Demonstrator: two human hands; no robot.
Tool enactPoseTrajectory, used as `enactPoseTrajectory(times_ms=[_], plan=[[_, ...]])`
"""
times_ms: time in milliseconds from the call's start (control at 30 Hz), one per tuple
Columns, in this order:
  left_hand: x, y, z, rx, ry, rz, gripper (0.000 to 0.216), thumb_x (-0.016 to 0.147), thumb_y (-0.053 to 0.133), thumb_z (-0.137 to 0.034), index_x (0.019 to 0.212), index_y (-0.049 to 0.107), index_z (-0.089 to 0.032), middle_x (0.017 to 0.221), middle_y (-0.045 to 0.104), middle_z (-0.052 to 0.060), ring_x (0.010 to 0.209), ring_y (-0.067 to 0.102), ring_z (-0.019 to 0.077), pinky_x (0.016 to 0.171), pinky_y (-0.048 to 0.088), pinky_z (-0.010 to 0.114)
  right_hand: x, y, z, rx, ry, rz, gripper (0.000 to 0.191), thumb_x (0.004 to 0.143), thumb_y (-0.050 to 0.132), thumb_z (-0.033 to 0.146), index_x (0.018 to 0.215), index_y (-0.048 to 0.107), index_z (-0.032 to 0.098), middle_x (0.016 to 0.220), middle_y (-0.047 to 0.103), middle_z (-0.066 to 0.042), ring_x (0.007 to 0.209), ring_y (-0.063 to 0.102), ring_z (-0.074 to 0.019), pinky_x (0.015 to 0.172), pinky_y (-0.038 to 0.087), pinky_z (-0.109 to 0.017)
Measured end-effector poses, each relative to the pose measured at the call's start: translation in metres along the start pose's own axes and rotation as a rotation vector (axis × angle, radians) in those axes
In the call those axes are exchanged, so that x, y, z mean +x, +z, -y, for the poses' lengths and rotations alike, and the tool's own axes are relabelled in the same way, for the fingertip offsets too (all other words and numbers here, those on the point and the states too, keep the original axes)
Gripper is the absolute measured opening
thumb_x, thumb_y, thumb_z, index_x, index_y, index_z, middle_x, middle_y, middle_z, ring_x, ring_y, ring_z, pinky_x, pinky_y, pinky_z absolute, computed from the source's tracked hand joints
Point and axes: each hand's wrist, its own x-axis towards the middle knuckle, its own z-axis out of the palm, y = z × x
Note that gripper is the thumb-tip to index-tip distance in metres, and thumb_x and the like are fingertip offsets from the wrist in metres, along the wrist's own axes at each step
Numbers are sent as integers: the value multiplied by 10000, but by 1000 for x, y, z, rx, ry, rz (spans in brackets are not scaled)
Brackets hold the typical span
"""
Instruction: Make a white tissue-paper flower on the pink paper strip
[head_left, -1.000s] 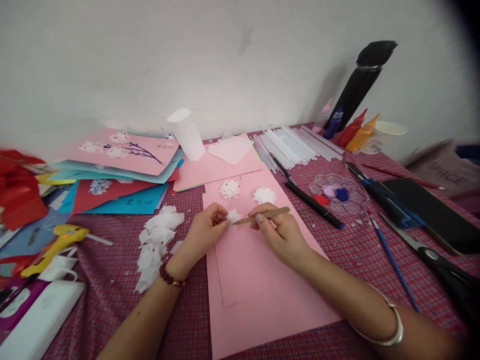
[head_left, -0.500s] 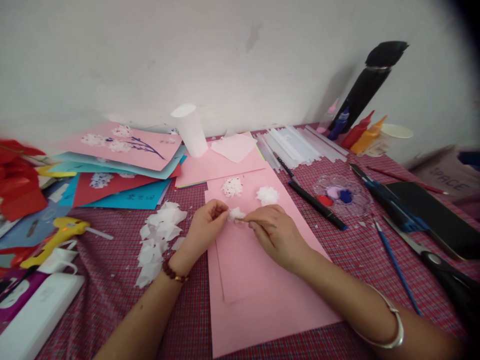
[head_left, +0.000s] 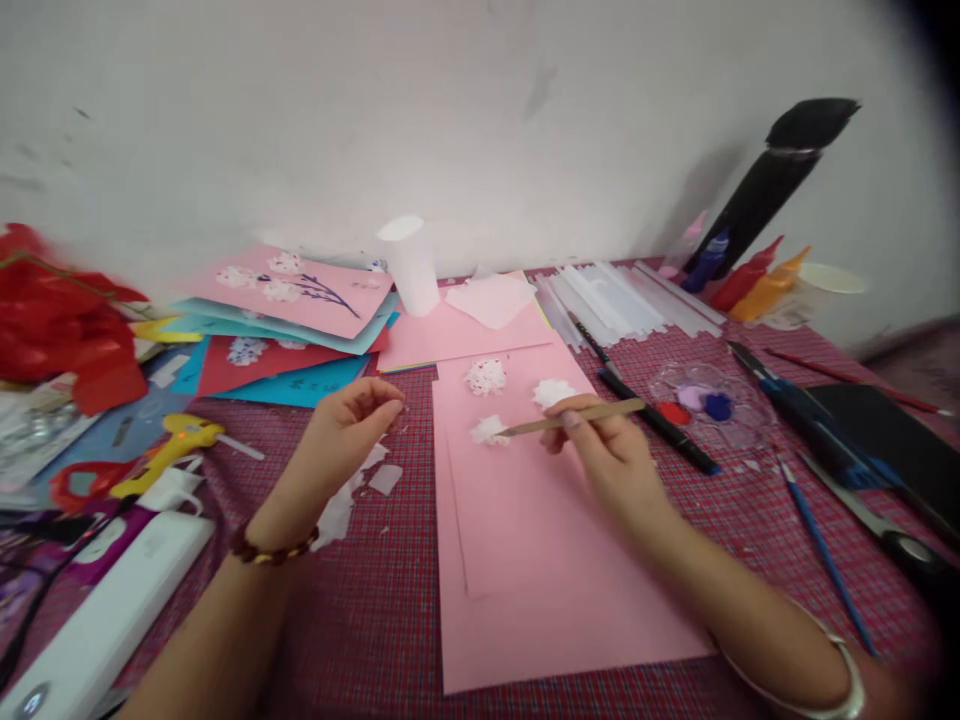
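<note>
My right hand (head_left: pixel 611 445) grips a pointed wooden stick (head_left: pixel 592 413). The stick's tip touches or hovers just at the edge of a small white tissue paper flower (head_left: pixel 490 431) on the pink paper (head_left: pixel 555 580). My left hand (head_left: pixel 352 425) is off the paper, over the torn white tissue paper pieces (head_left: pixel 337 515), which it partly hides. Its fingers are curled in toward the thumb, and nothing shows between them. Higher on the pink paper are a red-speckled white flower (head_left: pixel 486 377) and a plain white flower (head_left: pixel 553 393), the latter partly behind my right hand.
At left lie a stack of flower cards (head_left: pixel 300 290), a yellow glue gun (head_left: pixel 169 450) and a white power strip (head_left: pixel 120 610). A white paper roll (head_left: pixel 411 265) stands behind. Rightward are glue sticks (head_left: pixel 615 305), a paint palette (head_left: pixel 739 420), scissors (head_left: pixel 900 540) and paint bottles (head_left: pixel 750 275).
My left hand has left the small flower and moved left over the tissue pieces. My right hand has shifted right, the stick now showing more fully. The view has turned slightly left.
</note>
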Motion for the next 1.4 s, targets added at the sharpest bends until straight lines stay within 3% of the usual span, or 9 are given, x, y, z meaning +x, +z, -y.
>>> enactPoseTrajectory(times_ms=[167, 333, 467, 633, 733, 867, 1000, 1133, 1400], plan=[[-36, -27, 24, 461, 108, 196, 98, 805, 550, -255, 785, 615, -185, 755, 620, 21, 698, 555, 155, 655, 439, 270, 6, 1, -6, 180, 160, -22, 188, 880, 515, 369, 876, 608, 205, 669, 594, -20, 625, 567, -169, 598, 481, -314], [-72, -18, 37, 1100, 332, 256, 206, 868, 450, -135, 979, 620, -171, 984, 631, 102, 942, 556, 256, 832, 430, 403, 5, 9, 3, 213, 196, 10, 194, 829, 571, 405, 807, 618, 218, 619, 594, -10, 577, 560, -165, 560, 476, -308], [-73, -14, 46, 1295, 444, 272, 233, 864, 446, -90, 1019, 612, -144, 983, 633, 120, 931, 551, 273, 807, 436, 412, 4, 7, 3, 215, 207, 0, 186, 831, 569, 396, 814, 620, 218, 622, 597, -7, 584, 557, -159, 570, 474, -304], [-60, -16, 46, 1070, 419, 176, 188, 876, 421, -140, 785, 584, -158, 810, 606, 80, 800, 537, 216, 770, 425, 359, 5, 4, 2, 195, 178, 4, 181, 847, 552, 383, 821, 617, 216, 626, 596, -6, 585, 560, -156, 571, 473, -301], [-55, -17, 34, 675, 221, 106, 184, 839, 424, -178, 666, 487, -177, 678, 526, 17, 664, 492, 157, 643, 409, 275, 6, 8, 8, 221, 172, 10, 190, 831, 567, 388, 802, 611, 206, 601, 592, -3, 563, 561, -148, 547, 476, -288], [-42, -7, 16, 267, -8, 191, 150, 799, 447, -222, 660, 478, -177, 605, 439, -35, 576, 416, 110, 552, 345, 221, 5, 12, 17, 190, 117, 19, 187, 823, 565, 380, 791, 594, 198, 587, 572, 8, 549, 552, -138, 540, 477, -279], [-16, 21, 3, 191, 52, 247, 99, 773, 473, -205, 684, 503, -172, 617, 428, -42, 576, 387, 99, 532, 303, 217, 0, 10, 16, 66, 36, 51, 167, 868, 491, 316, 839, 595, 189, 668, 586, -9, 605, 567, -139, 574, 479, -279], [5, 46, -11, 141, 111, 208, 127, 754, 489, -203, 635, 455, -175, 581, 376, -50, 542, 358, 89, 499, 270, 212, -1, 8, 13, -61, 4, 102, 165, 875, 458, 251, 868, 608, 183, 729, 619, -31, 659, 595, -151, 622, 483, -291], [9, 55, 5, 18, 30, 161, 177, 707, 555, -193, 599, 415, -174, 595, 434, -47, 534, 367, 76, 494, 281, 203, 5, 12, 6, -87, 1, 94, 169, 889, 441, 239, 907, 598, 180, 744, 613, -28, 672, 594, -146, 635, 484, -291]])
